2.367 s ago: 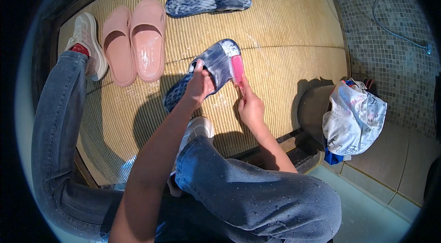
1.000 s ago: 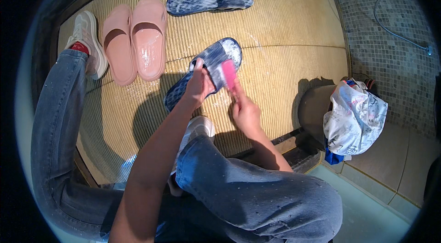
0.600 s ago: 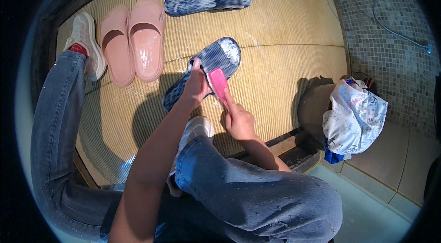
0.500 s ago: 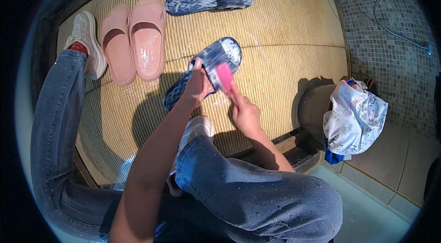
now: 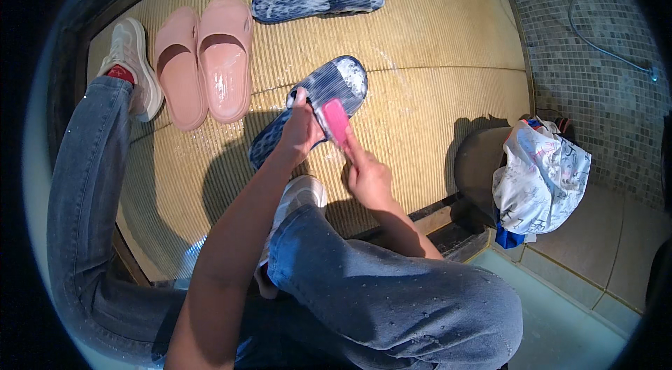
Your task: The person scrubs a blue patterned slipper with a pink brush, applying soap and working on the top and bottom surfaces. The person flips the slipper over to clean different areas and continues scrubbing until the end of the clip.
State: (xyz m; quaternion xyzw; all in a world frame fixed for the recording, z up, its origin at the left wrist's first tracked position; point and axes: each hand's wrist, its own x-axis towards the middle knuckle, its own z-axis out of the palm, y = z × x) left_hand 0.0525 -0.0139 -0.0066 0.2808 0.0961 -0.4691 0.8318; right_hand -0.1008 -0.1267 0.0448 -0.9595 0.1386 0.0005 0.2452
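Note:
A navy-and-white slide slipper (image 5: 269, 142) lies at the middle on the ribbed mat, with white foam on its strap and toe. My left hand (image 5: 299, 132) is closed round the side of its strap, thumb up. My right hand (image 5: 367, 177) grips a pink brush (image 5: 334, 119), whose head rests against the strap beside my left fingers; its bristles face the slipper and are hidden. The matching slipper (image 5: 290, 2) lies sideways above. A pair of pink slides (image 5: 224, 86) stands to the left, wet on the footbed.
My sneakered feet (image 5: 136, 72) rest on the yellow ribbed mat (image 5: 455, 34). To the right are a dark rounded object (image 5: 472, 167) with crumpled white-and-blue cloth (image 5: 539, 181) on it, a mosaic wall (image 5: 595, 111) and a metal hose (image 5: 574, 16). A pale floor (image 5: 549, 307) lies at lower right.
The brush has moved back and forth along the strap, now lower and left of where it was 2.4 seconds ago. My left hand keeps its hold; the other footwear stays put.

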